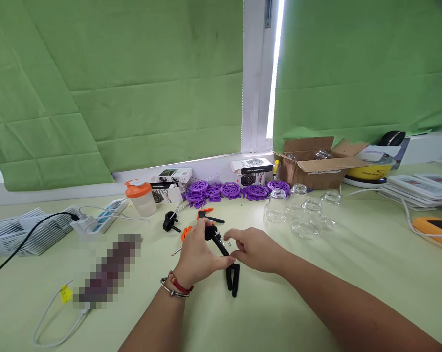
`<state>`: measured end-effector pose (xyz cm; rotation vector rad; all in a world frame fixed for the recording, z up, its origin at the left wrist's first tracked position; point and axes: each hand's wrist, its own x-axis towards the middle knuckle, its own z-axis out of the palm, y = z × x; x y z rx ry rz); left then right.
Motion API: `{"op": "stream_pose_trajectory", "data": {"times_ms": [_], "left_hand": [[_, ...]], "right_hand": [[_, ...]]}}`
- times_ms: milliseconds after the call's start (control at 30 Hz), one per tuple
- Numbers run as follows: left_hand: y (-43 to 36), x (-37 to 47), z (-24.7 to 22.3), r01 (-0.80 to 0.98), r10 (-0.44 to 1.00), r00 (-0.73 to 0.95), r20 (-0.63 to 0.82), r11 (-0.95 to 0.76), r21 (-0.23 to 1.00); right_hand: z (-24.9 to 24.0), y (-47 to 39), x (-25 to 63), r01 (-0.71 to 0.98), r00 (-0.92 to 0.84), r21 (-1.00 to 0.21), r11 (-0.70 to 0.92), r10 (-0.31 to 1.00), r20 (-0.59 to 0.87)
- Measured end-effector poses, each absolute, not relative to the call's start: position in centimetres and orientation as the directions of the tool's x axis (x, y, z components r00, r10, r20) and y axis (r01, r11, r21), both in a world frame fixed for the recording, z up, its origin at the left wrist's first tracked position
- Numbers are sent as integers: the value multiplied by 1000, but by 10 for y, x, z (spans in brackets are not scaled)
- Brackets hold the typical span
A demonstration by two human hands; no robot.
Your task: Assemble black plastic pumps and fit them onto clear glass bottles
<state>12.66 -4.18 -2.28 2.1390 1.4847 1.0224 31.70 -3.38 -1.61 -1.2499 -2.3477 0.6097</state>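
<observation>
Green blinds [162, 98] hang beyond table [279, 318] and left hand [196, 256].

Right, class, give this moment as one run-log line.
left hand: holds black piece | right hand: beside it, contact unclear | beyond: purple parts, clear jars

The left hand [196, 254] grips a black jointed tripod [221, 246]; the right hand [255, 248] curves close beside it, thumb and forefinger apart. From the hands, purple plastic discs [230, 189] lie at twelve o'clock, glass jars [306, 222] at two, an orange-lidded shaker bottle [143, 203] at ten.
</observation>
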Motion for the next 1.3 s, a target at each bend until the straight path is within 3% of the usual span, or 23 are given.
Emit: {"op": "stream_pose_trajectory", "data": {"times_ms": [367, 1000, 1167, 1233, 1300], "left_hand": [[-39, 126, -27, 660, 909, 190, 371, -398, 637], [-41, 126, -26, 675, 907, 197, 372, -401, 620], [-39, 125, -26, 665, 901, 191, 389, -410, 624], [-39, 126, -26, 672, 898, 166, 408, -405, 620], [-39, 128, -28, 664, 878, 156, 452, -432, 610]], "right_hand": [[-14, -33, 318, 628, -522, -612, 480, 843, 126], [-14, -33, 317, 694, -487, -556, 458, 867, 106], [-22, -29, 318, 640, -483, -654, 402, 873, 65], [-24, -29, 316, 492, -494, -829, 266, 869, -14], [-26, -31, 310, 256, -548, -966, 21, 827, -127]]}}
